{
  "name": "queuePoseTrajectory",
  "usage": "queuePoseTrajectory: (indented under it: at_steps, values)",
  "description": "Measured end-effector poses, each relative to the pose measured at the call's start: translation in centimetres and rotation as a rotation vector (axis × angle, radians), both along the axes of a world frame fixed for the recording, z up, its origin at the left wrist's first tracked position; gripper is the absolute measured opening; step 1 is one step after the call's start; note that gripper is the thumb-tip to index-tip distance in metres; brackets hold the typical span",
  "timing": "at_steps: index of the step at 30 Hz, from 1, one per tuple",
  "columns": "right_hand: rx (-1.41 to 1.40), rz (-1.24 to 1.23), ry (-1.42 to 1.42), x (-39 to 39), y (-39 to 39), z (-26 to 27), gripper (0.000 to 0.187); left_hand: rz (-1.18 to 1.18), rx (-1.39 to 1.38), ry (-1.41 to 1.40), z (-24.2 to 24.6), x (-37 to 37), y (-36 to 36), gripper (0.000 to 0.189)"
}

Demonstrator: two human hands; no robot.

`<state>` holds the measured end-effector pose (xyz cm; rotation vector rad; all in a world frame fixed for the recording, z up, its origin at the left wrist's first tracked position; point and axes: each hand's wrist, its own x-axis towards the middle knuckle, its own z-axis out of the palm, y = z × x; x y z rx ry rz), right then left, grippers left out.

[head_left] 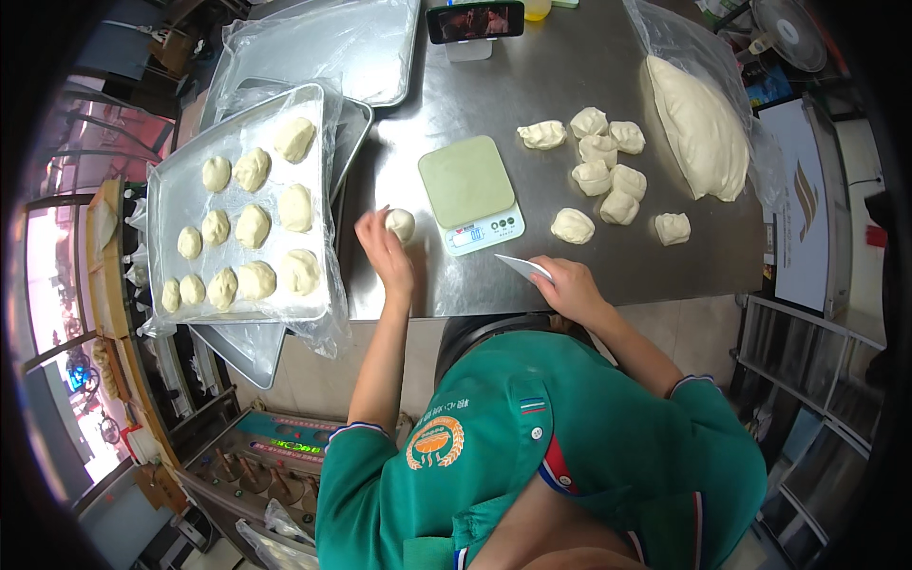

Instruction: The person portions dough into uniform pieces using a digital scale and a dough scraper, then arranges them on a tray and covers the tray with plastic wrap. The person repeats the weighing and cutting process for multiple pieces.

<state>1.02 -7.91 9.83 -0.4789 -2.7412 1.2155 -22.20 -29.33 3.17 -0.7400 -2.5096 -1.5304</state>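
Observation:
My left hand (pixel 383 249) is at the left side of a dough ball (pixel 400 225) on the steel table, fingers slightly bent beside it; whether it grips the ball is unclear. In my right hand (pixel 570 287) is a flat dough scraper (pixel 524 267), its tip pointing to the lower edge of a green kitchen scale (pixel 467 184). Nothing lies on the scale's plate, and its display is lit. Several cut dough pieces (pixel 597 151) sit right of the scale, with a large dough mass (pixel 698 132) beyond them, partly against plastic sheeting.
A plastic-lined metal tray (pixel 235 267) with rows of dough balls stands at the left, overlapping other trays. Another lined tray (pixel 320 50) lies behind it. A phone on a stand (pixel 475 23) is at the far edge. The steel table's (pixel 641 267) near edge runs before my body.

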Motion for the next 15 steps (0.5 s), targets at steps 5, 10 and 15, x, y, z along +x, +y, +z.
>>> queuePoseTrajectory:
  at_steps: [5,10,15]
  values:
    - [0.042,-0.073,0.053,1.0,0.8,0.0,0.017,0.005,-0.053,0.169,-0.6,1.0,-3.1,0.024]
    - [-0.003,0.037,0.047,1.1,1.3,-0.7,0.018,-0.219,-0.584,0.217,-0.8,1.3,-1.1,0.05]
    - [-0.009,0.171,0.014,0.6,2.6,-1.4,0.018,-0.028,-0.517,-0.079,0.8,6.6,-4.3,0.072]
